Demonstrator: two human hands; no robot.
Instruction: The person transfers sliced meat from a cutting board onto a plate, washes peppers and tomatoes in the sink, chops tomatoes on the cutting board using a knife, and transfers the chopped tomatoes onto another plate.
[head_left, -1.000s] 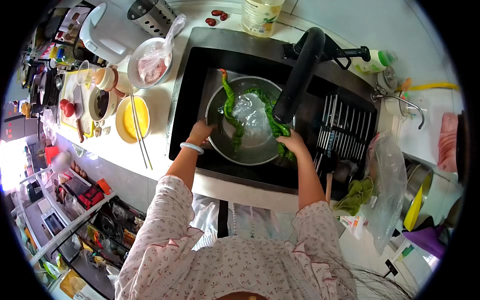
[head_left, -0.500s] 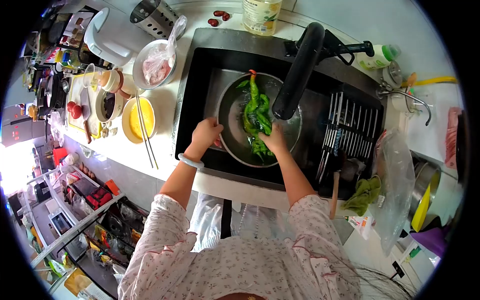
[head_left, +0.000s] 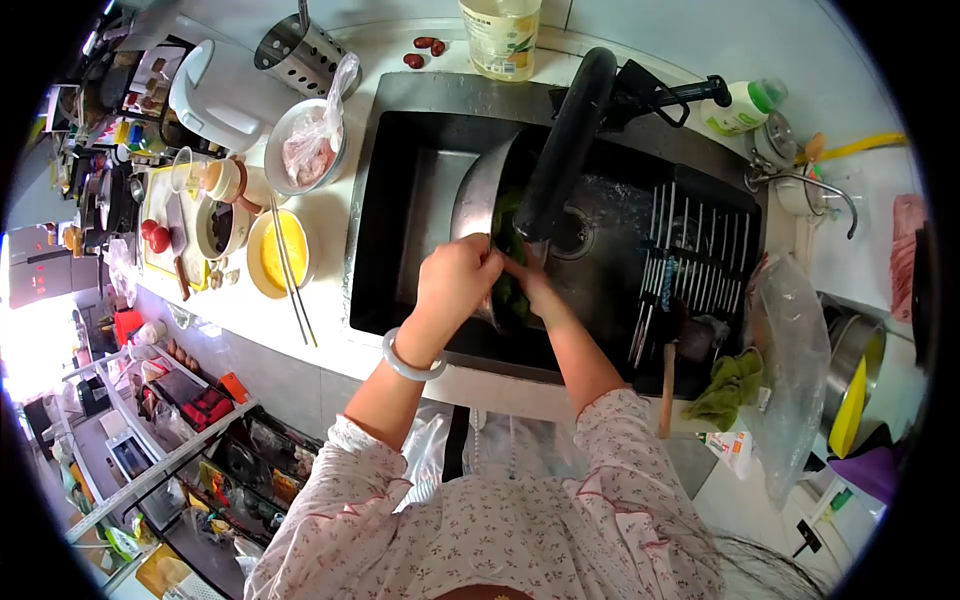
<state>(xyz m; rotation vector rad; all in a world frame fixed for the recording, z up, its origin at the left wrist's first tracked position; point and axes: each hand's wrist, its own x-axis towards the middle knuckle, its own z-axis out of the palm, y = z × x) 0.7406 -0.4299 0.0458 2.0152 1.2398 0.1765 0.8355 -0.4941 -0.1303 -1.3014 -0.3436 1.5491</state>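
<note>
A metal bowl (head_left: 476, 205) is tipped steeply onto its side in the black sink (head_left: 405, 215), its mouth facing right. My left hand (head_left: 455, 282), with a pale bangle on the wrist, grips the bowl's rim. Dark in the shadow of the bowl's mouth are long green peppers (head_left: 511, 298). My right hand (head_left: 530, 283) is at that mouth, its fingers around the peppers and partly hidden. The black faucet (head_left: 572, 140) hangs over the bowl's right side and covers some of the peppers. Wet basin floor and a drain (head_left: 572, 235) show to the right.
A rack (head_left: 700, 260) of metal bars stands in the sink's right side. Left on the counter are a bowl of beaten egg (head_left: 268, 258) with chopsticks, a bowl of bagged meat (head_left: 283, 165) and a knife (head_left: 181, 272). A green cloth (head_left: 727, 388) lies at the sink's right corner.
The bowl has gone from lying level to tipped rightward, and the drain has come into view. My left hand has moved right with the rim; the peppers are now mostly hidden.
</note>
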